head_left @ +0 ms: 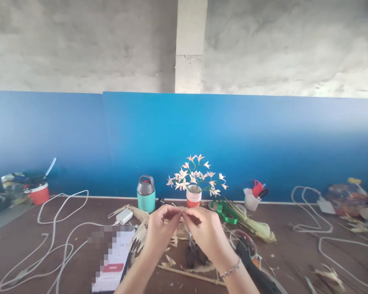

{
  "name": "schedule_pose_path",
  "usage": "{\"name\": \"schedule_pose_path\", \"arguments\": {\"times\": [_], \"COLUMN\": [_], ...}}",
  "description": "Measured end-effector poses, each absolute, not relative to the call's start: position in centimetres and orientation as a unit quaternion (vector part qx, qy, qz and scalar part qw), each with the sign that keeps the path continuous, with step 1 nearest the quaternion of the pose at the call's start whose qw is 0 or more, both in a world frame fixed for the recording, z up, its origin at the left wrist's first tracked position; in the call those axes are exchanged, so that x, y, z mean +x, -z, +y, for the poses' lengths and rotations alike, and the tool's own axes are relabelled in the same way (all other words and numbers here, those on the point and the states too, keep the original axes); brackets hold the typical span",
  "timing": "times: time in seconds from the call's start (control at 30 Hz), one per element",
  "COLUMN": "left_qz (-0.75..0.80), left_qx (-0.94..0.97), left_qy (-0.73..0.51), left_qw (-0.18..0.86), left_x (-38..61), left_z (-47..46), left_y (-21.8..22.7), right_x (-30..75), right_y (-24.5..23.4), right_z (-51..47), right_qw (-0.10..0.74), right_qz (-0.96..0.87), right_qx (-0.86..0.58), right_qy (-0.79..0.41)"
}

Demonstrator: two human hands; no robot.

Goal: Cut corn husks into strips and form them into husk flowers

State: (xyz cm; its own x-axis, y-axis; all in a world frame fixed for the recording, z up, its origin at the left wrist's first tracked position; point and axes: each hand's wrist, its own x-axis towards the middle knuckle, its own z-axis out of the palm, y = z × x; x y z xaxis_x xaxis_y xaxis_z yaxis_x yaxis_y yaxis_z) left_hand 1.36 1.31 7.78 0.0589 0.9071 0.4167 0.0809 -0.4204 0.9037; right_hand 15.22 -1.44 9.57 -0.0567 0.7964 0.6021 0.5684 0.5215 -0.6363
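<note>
- Head view: a small piece [182, 213] sits where the fingertips meet, just nearer the wearer than the stacked paper cups [194, 200]; it is too tiny and too covered to identify.
- The left hand [164, 225] and right hand [205, 227] each close thumb and forefinger in a narrow pinch on it.
- It probably weighs almost nothing and may be thin enough to crease or slip; a light fingertip hold at its ends seems safest.
- The pale flowers [198, 174] spread above the cups on thin green stems; they look light and easily bent, so low on a stem would be the better grip.
- Nearer the wearer than the cups, below the hands, lie scissors [189, 256] and a long thin stick [190, 275], which could catch a lowered wrist.
- Right of the cups come green ribbon [227, 214] and a bundle of pale stalks [257, 226].
- Left of the cups stands a teal flask [146, 201]; farther left, white cables [55, 220] cross the brown tabletop [99, 210] and could snag a sleeve.
- Behind the cups, a blue partition [159, 139] limits reach; sideways and upward appear the easier directions.
</note>
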Motion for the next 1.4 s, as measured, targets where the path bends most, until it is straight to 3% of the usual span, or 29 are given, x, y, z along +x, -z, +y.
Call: {"name": "schedule_pose_path", "arguments": {"times": [0.1,0.17,0.33,0.43,0.57,0.7,0.8,1.13,1.4], "left_qz": [0.398,0.399,0.397,0.396,0.362,0.346,0.349,0.354,0.276], "left_qx": [0.629,0.635,0.662,0.708,0.770,0.790,0.786,0.599,0.554], "left_qy": [-0.564,-0.562,-0.553,-0.544,-0.525,-0.502,-0.511,-0.510,-0.504], "left_qw": [0.358,0.349,0.315,0.212,0.014,-0.064,-0.005,0.506,0.602], "left_x": [1.3,1.3,1.3,1.2,0.9,0.6,0.6,0.7,0.8], "left_z": [1.2,1.2,1.0,0.9,0.8,0.7,0.6,0.9,0.6], "left_y": [-7.9,-7.9,-7.8,-7.6,-7.3,-7.4,-7.6,-8.5,-8.8], "right_x": [15.1,15.1,15.1,15.2,15.5,15.8,16.1,17.2,17.6], "right_y": [-9.4,-9.5,-9.5,-9.4,-9.5,-10.0,-10.3,-10.2,-10.9], "right_z": [-1.6,-1.5,-0.9,-0.6,-0.6,-0.8,-1.0,-1.2,-1.6], "right_qw": [0.492,0.499,0.516,0.518,0.538,0.526,0.510,0.485,0.488], "right_qz": [-0.740,-0.725,-0.576,-0.495,-0.476,-0.526,-0.548,-0.645,-0.661], "right_qx": [-0.454,-0.462,-0.464,-0.407,-0.393,-0.411,-0.427,-0.495,-0.500], "right_qy": [-0.065,-0.107,-0.432,-0.567,-0.574,-0.527,-0.507,-0.322,-0.273]}}
